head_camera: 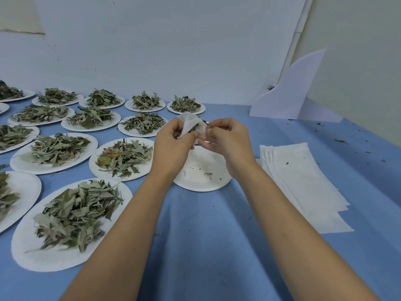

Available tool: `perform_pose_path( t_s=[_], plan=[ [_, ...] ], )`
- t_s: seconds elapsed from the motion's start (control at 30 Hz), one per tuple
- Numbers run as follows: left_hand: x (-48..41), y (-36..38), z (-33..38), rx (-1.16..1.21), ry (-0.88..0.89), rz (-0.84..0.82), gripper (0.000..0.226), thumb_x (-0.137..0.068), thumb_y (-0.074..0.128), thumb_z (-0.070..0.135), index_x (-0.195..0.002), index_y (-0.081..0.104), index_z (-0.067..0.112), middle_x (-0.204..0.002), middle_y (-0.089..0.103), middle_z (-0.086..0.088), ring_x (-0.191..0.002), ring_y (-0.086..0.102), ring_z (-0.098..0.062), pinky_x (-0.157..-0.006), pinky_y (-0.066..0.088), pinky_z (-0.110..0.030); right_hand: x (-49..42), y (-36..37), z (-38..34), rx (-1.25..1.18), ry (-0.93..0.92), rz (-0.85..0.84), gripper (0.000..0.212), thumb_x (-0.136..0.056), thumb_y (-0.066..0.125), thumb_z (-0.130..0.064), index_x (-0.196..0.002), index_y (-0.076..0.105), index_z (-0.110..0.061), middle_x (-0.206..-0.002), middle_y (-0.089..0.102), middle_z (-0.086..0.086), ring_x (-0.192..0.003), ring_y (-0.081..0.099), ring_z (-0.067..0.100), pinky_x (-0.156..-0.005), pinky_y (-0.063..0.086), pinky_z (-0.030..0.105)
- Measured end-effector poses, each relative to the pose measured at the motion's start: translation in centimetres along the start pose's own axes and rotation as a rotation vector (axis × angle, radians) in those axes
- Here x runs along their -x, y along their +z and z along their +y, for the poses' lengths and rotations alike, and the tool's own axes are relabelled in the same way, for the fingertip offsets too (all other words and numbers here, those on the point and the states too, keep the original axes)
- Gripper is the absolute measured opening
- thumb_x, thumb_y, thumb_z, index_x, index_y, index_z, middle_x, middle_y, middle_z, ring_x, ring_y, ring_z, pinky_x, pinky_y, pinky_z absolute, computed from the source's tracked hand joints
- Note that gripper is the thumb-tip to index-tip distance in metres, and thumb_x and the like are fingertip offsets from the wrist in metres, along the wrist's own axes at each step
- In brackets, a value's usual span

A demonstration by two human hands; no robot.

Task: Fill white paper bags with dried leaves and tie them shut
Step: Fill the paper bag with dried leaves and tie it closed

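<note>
- Holding a white paper bag in the air above the table, the two hands meet at its mouth.
- The left hand grips the bag's left side with curled fingers; the right hand pinches its right edge.
- The hands hide the lower part of the bag.
- Under them lies a white plate with only crumbs.
- On the left, many plates carry heaps of dried leaves.
- On the right, a stack of flat bags lies on the blue cloth.
</note>
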State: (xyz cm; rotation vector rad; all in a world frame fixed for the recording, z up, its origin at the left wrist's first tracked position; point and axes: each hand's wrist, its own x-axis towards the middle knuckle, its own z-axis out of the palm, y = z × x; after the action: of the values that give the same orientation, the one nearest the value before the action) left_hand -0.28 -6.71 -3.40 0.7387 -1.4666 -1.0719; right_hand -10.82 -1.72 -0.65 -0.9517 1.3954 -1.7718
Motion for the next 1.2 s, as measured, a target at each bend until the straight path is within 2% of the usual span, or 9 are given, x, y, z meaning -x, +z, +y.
perform_pose_path(
  t_s=[0.1, 0.2, 0.3, 0.4, 0.63, 0.77, 0.97, 1.13, 1.2],
  plan=[
    [0.0, 0.1, 0.0, -0.014, 0.019, 0.014, 0.031, -0.082, 0.063, -0.001, -0.063, 0.052, 0.022, -0.062, 0.055, 0.009, -0.058, 0.052, -0.005, -0.054, 0.047, -0.015, -0.2, -0.6, 0.0, 0.065, -0.017, 0.008, 0.016, -0.084, 0.056, 0.004, -0.093, 0.058, -0.009, -0.085, 0.063, 0.004, -0.073, 0.071, 0.018, -0.062, 0.057, 0.025],
    [-0.1, 0.0, -0.1, -0.045, 0.023, 0.04, 0.031, -0.082, 0.062, 0.0, -0.064, 0.052, 0.024, -0.061, 0.053, 0.011, -0.06, 0.049, -0.007, -0.058, 0.049, -0.023, -0.6, -1.9, 0.0, 0.682, -0.15, 0.006, 0.009, -0.08, 0.065, -0.008, -0.081, 0.065, -0.017, -0.074, 0.061, -0.009, -0.074, 0.062, 0.014, -0.059, 0.049, 0.018],
    [-0.1, 0.0, -0.2, -0.047, 0.014, 0.048, 0.03, -0.083, 0.062, 0.0, -0.065, 0.052, 0.023, -0.062, 0.053, 0.009, -0.059, 0.048, -0.007, -0.058, 0.05, -0.022, -0.7, -2.4, 0.5, 1.122, 0.027, -0.191, 0.004, -0.077, 0.073, -0.018, -0.08, 0.071, -0.016, -0.079, 0.065, -0.006, -0.078, 0.054, 0.01, -0.054, 0.04, 0.015],
    [0.0, 0.1, -0.1, -0.07, 0.019, 0.04, 0.03, -0.083, 0.062, 0.001, -0.064, 0.052, 0.024, -0.065, 0.055, 0.008, -0.06, 0.05, -0.009, -0.055, 0.048, -0.016, -0.7, -2.2, 1.5, 1.276, 0.124, -0.261, 0.013, -0.076, 0.077, -0.021, -0.084, 0.072, -0.013, -0.082, 0.064, 0.002, -0.085, 0.059, 0.018, -0.07, 0.052, 0.029],
    [-0.1, 0.0, -0.2, -0.066, 0.002, 0.05, 0.021, -0.082, 0.061, 0.001, -0.069, 0.051, 0.014, -0.071, 0.053, -0.005, -0.065, 0.049, -0.015, -0.057, 0.049, -0.021, -0.7, -1.7, 2.4, 1.309, 0.088, -0.271, 0.017, -0.08, 0.068, -0.021, -0.087, 0.072, -0.006, -0.087, 0.068, 0.006, -0.087, 0.064, 0.022, -0.07, 0.051, 0.031],
    [0.0, -0.1, -0.3, -0.15, 0.013, 0.048, 0.016, -0.084, 0.059, 0.003, -0.072, 0.053, 0.012, -0.07, 0.052, -0.002, -0.067, 0.047, -0.015, -0.067, 0.05, -0.044, -0.6, -1.9, -0.2, 0.762, -0.101, -0.069, 0.018, -0.074, 0.071, -0.024, -0.058, 0.064, -0.02, -0.055, 0.059, -0.014, -0.056, 0.05, 0.004, -0.051, 0.039, 0.014],
    [0.7, 0.7, -0.4, -0.321, 0.121, -0.054, 0.027, -0.085, 0.063, 0.013, -0.067, 0.042, 0.014, -0.058, 0.039, 0.011, -0.055, 0.032, -0.005, -0.049, 0.029, -0.015, 0.0, -1.1, -0.5, 0.73, -0.23, -0.002, 0.013, -0.076, 0.07, -0.021, -0.064, 0.067, -0.024, -0.04, 0.049, -0.02, -0.043, 0.045, -0.002, -0.043, 0.03, 0.011],
    [1.0, 0.8, -0.2, -0.257, 0.072, -0.144, 0.03, -0.084, 0.063, 0.014, -0.065, 0.041, 0.018, -0.058, 0.039, 0.012, -0.057, 0.033, -0.005, -0.051, 0.029, -0.015, -0.1, -1.1, -0.1, 0.708, -0.206, -0.031, 0.017, -0.079, 0.063, -0.016, -0.065, 0.072, -0.015, -0.043, 0.045, -0.011, -0.044, 0.036, 0.006, -0.046, 0.028, 0.018],
    [0.9, 0.7, 0.0, -0.212, 0.038, -0.138, 0.026, -0.084, 0.063, 0.011, -0.066, 0.045, 0.018, -0.062, 0.045, 0.01, -0.062, 0.042, -0.01, -0.059, 0.041, -0.03, 0.1, -1.3, -0.3, 0.629, -0.165, -0.059, 0.026, -0.079, 0.059, -0.019, -0.055, 0.063, -0.009, -0.044, 0.038, -0.01, -0.042, 0.03, 0.007, -0.042, 0.023, 0.015]
  ],
)
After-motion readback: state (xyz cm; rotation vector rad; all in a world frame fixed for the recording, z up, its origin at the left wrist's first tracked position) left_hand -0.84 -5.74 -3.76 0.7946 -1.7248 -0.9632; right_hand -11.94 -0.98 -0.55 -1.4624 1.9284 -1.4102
